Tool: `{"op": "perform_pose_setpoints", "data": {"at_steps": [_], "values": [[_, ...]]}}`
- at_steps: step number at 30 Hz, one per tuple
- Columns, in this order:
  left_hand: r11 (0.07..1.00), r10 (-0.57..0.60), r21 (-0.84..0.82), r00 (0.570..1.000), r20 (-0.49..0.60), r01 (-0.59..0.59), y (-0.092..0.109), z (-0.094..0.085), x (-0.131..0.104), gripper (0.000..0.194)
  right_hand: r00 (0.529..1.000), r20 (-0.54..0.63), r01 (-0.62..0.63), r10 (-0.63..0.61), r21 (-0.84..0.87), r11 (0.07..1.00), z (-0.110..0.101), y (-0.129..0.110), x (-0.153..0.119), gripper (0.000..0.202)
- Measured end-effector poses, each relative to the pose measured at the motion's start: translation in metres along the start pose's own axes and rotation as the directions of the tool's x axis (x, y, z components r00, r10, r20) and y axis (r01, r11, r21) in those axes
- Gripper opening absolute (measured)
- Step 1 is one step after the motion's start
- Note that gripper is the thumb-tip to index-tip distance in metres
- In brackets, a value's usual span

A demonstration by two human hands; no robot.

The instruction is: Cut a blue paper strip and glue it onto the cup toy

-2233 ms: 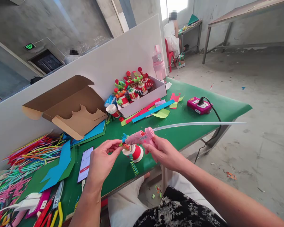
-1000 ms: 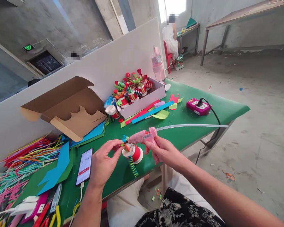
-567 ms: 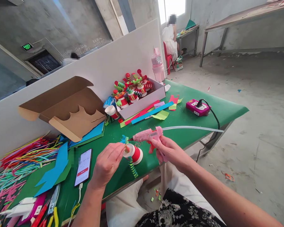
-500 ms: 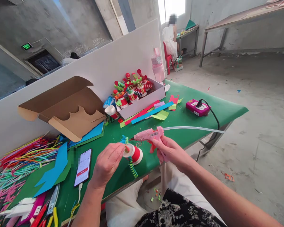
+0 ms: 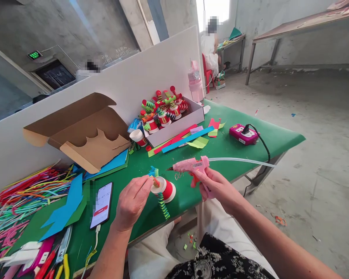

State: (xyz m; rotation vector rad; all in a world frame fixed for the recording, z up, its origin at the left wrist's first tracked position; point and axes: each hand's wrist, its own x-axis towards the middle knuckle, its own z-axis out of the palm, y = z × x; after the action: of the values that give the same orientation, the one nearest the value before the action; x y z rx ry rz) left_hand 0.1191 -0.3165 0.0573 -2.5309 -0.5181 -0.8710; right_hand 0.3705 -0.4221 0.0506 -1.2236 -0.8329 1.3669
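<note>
My left hand [image 5: 134, 199] is closed, its fingertips pinching a small orange-and-red folded paper strip [image 5: 156, 183] at the end of a paper cup [image 5: 169, 191]. The cup is white with a red band and lies tilted on the green table. A blue-and-green accordion paper strip [image 5: 163, 207] hangs off its near side, and another with a blue end [image 5: 153, 171] sticks out at the far side. My right hand [image 5: 216, 184] grips a pink glue gun [image 5: 192, 166] with a long clear glue stick [image 5: 241, 160] out of its back. The nozzle points left, apart from the cup.
Behind stands a white box [image 5: 174, 126] of decorated cups, beside stacked paper cups [image 5: 138, 137] and an open cardboard box [image 5: 84, 124]. Paper strips [image 5: 189, 140] and a purple power socket [image 5: 244, 134] lie rightward. Leftward are a phone [image 5: 101, 205], pipe cleaners [image 5: 31, 193] and pliers [image 5: 48, 263].
The glue gun in my right hand has moved right, its nozzle drawing away from the cup and the paper strips. My left hand and the cup stay nearly in place.
</note>
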Motion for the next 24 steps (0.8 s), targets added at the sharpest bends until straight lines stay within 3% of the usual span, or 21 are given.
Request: {"op": "perform_pose_setpoints", "data": {"at_steps": [9,16,20,24], "values": [[0.994,-0.054,0.089,0.986,-0.158,0.069,0.012,-0.015,0.006,0.042,0.995,-0.095,-0.001,0.0,-0.018,1.0,-0.014,0.0,-0.004,0.056],[0.942,-0.305,0.062,0.917,-0.258,0.331,-0.016,-0.012,-0.01,0.024,0.982,-0.188,0.009,-0.022,-0.072,0.997,-0.059,-0.01,-0.001,0.056],[0.884,-0.468,-0.097,0.854,-0.227,0.458,-0.029,0.004,-0.009,0.022,0.984,-0.179,-0.004,0.002,-0.01,1.0,-0.072,-0.016,-0.001,0.052],[0.777,-0.595,-0.351,0.792,-0.138,0.523,-0.025,0.012,0.003,0.023,0.985,-0.17,0.0,0.007,0.042,0.999,-0.072,-0.023,-0.005,0.05]]}}
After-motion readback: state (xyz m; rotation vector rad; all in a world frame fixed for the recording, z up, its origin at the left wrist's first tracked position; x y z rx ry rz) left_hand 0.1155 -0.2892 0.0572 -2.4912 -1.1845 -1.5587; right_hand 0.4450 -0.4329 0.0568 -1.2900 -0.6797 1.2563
